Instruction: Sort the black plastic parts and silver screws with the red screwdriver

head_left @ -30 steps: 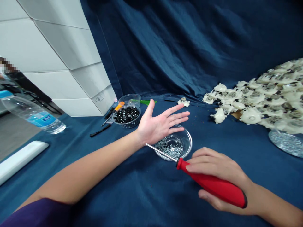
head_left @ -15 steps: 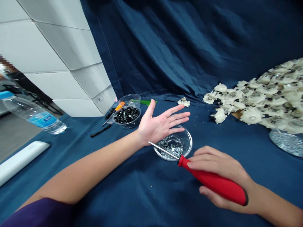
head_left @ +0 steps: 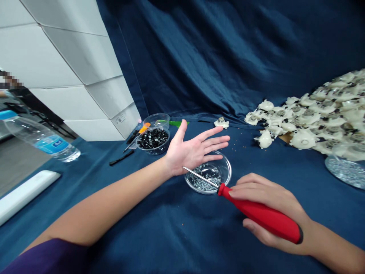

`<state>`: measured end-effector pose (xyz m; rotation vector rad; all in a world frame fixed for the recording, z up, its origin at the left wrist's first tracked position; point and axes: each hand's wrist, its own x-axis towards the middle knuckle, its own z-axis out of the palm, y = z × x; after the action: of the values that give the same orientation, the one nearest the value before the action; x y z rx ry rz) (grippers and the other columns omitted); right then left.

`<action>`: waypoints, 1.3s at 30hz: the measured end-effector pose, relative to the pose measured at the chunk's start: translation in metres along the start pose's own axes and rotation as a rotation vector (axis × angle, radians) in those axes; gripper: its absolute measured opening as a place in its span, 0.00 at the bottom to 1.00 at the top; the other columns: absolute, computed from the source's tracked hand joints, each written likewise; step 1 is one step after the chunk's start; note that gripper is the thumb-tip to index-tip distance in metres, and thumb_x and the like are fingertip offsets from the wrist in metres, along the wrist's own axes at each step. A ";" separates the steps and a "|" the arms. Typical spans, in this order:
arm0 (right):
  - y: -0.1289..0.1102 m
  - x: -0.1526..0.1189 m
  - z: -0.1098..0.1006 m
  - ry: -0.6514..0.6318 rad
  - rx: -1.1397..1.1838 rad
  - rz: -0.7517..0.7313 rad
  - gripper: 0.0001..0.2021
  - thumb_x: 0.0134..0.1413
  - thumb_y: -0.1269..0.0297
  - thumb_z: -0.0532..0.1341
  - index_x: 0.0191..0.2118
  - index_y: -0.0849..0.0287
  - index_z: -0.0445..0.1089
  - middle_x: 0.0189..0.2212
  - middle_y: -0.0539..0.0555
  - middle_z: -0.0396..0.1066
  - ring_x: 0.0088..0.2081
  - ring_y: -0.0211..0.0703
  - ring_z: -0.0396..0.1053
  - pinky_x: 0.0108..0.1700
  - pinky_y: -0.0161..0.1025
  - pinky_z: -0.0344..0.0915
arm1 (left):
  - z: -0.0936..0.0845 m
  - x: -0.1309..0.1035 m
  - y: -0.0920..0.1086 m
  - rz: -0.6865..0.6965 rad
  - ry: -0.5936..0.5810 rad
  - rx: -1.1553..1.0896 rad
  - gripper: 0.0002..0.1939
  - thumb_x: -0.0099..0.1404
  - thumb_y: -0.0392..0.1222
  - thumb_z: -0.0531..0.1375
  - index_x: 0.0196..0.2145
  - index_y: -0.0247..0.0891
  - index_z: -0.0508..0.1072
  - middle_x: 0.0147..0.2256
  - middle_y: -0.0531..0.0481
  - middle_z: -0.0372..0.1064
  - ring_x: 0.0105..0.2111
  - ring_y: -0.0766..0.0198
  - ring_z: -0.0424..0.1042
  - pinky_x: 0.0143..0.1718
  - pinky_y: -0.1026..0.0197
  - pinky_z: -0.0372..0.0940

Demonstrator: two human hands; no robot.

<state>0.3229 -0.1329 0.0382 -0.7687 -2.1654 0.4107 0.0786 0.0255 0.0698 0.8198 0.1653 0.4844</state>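
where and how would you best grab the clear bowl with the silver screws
I'd pinch the right side of the clear bowl's rim, fingers coming down from the far right. The raised rim is bare there, while the left hand covers the far left and the screwdriver crosses the near side. Keep it level: the screws lie loose.

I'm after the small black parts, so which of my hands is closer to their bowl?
Left. Your left hand is open, just right of the bowl of black parts; your right hand, holding the red screwdriver, is farther right and closer to you.
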 end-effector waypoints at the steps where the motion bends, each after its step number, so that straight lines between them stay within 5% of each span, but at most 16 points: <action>1: 0.000 0.000 0.000 0.007 -0.005 -0.001 0.31 0.57 0.70 0.72 0.66 0.53 0.71 0.49 0.57 0.82 0.49 0.54 0.78 0.48 0.49 0.79 | 0.000 0.000 0.000 0.001 0.003 -0.003 0.54 0.73 0.77 0.30 0.75 0.34 0.60 0.72 0.33 0.62 0.76 0.40 0.52 0.71 0.38 0.55; 39: -0.011 0.002 -0.006 0.249 -0.154 0.142 0.20 0.62 0.69 0.66 0.58 0.50 0.75 0.46 0.57 0.80 0.43 0.52 0.80 0.41 0.46 0.76 | 0.001 -0.002 0.001 0.018 0.022 -0.038 0.55 0.73 0.77 0.31 0.75 0.32 0.61 0.71 0.30 0.63 0.75 0.37 0.54 0.68 0.36 0.58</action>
<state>0.3227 -0.1396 0.0489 -1.0083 -1.9316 0.2083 0.0767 0.0246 0.0709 0.7796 0.1687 0.5122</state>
